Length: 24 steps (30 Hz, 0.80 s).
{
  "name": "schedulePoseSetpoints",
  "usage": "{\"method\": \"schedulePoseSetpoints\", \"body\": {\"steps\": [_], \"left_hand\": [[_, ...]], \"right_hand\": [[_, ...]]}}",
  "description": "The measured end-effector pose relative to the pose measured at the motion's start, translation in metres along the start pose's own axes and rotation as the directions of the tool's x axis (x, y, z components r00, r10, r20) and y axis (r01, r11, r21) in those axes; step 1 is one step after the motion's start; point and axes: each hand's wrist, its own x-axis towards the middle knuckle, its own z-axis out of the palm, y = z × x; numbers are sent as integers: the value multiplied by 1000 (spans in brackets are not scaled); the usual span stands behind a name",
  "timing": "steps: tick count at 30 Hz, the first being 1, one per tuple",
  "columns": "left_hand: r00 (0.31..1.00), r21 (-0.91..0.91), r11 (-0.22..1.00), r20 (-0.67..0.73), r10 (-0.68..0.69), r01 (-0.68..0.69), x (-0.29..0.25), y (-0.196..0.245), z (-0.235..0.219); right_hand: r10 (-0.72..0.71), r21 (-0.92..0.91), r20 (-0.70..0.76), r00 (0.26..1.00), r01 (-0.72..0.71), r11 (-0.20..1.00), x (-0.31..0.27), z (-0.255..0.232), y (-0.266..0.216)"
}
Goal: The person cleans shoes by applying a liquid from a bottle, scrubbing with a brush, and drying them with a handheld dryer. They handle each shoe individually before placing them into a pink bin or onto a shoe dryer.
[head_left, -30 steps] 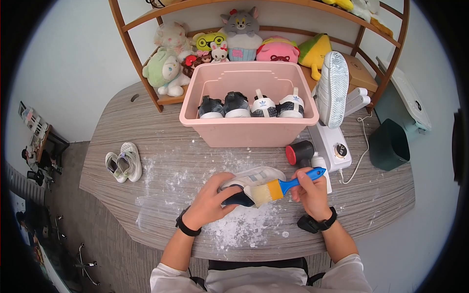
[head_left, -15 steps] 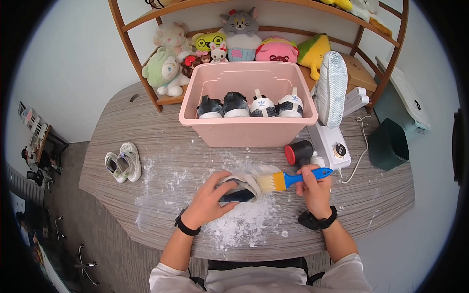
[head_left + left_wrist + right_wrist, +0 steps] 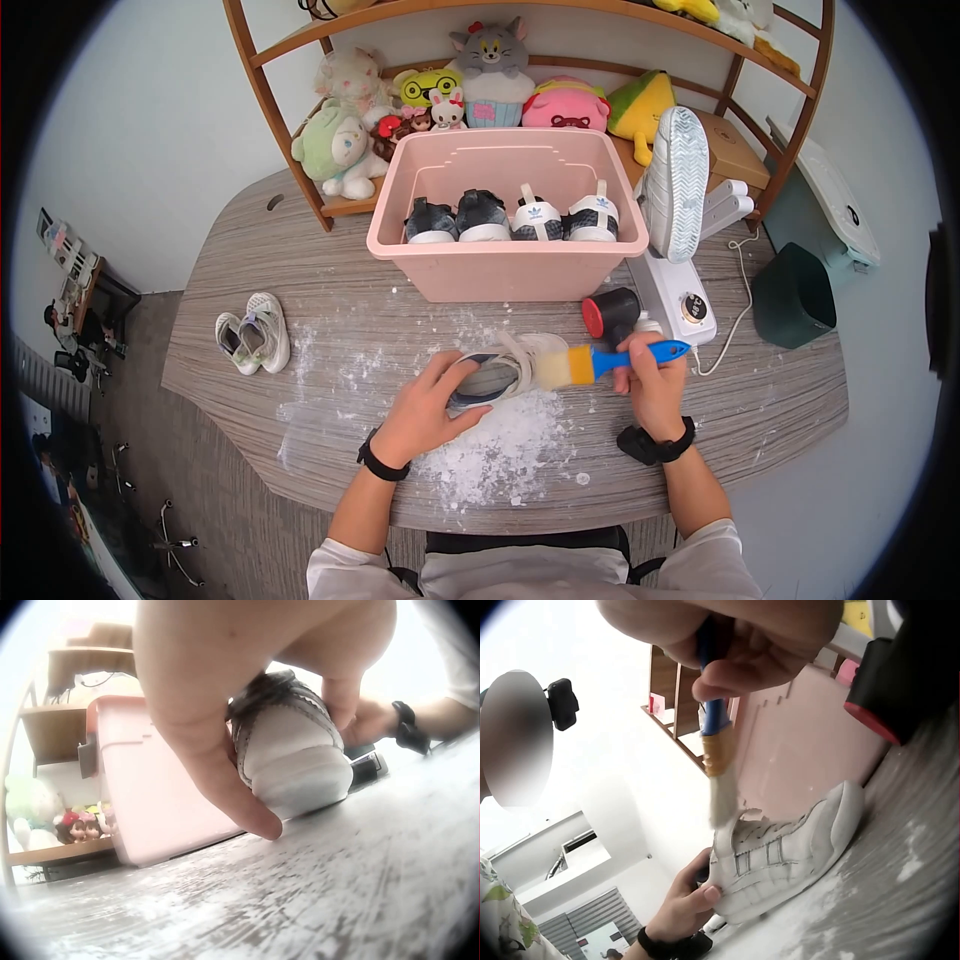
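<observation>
Left hand (image 3: 424, 408) gripping (thumb (image 3: 463, 419) spread from fingers), right hand (image 3: 655, 392) clasped, forearms (image 3: 364, 512) angled inward

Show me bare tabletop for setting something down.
Mostly bare: tabletop beyond the pair of shoes, left of the pink bin; also right of the right hand. Crowded: the bin's right side, with white device and red-black tool. The held shoe and powder fill the middle.

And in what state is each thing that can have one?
Left hand: holding white shoe
White shoe: sole toward the table
Right hand: gripping brush
Brush: bristles toward white shoe
White appliance: topped by another shoe
Pink box: open, shoes inside
Green bin: open
Small shoes: standing side by side
Table: strewn with white powder
</observation>
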Motion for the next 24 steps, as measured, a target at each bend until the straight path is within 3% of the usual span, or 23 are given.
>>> {"method": "schedulePoseSetpoints", "body": {"steps": [1, 3, 5, 7, 9, 13, 16, 20, 22, 24], "left_hand": [[1000, 0, 1000, 0, 0, 0, 0, 0, 0], [1000, 3, 1000, 7, -9, 9, 0, -1, 1], [1000, 3, 1000, 10, -11, 11, -1, -1, 1], [1000, 2, 1000, 12, -11, 11, -1, 0, 0], [994, -43, 994, 53, -95, 97, 0, 3, -2], [995, -59, 994, 38, -89, 91, -1, 2, 0], [994, -52, 993, 46, -100, 102, 0, 3, -2], [1000, -4, 1000, 0, 12, -12, 1, 1, -1], [999, -8, 999, -2, 33, -33, 1, 0, -1], [997, -18, 997, -2, 76, -76, 1, -2, 0]], "right_hand": [[0, 0, 0, 1000, 0, 1000, -2, 1, 0], [59, -23, 173, 983, -56, 998, -5, 5, 0], [88, -67, 171, 981, -77, 995, -6, 8, 3], [101, -202, 17, 995, -96, 975, -4, 11, 4], [97, -235, -52, 994, -106, 966, 1, 10, 2], [27, -306, -213, 977, -93, 948, 6, 5, 2], [7, -275, -203, 979, -64, 959, 7, 2, 2], [-8, -191, -184, 983, -27, 981, 6, 6, 2], [54, -136, -122, 991, -71, 988, 5, 13, 2], [47, -192, -141, 989, -74, 979, 7, 8, 2]]}}
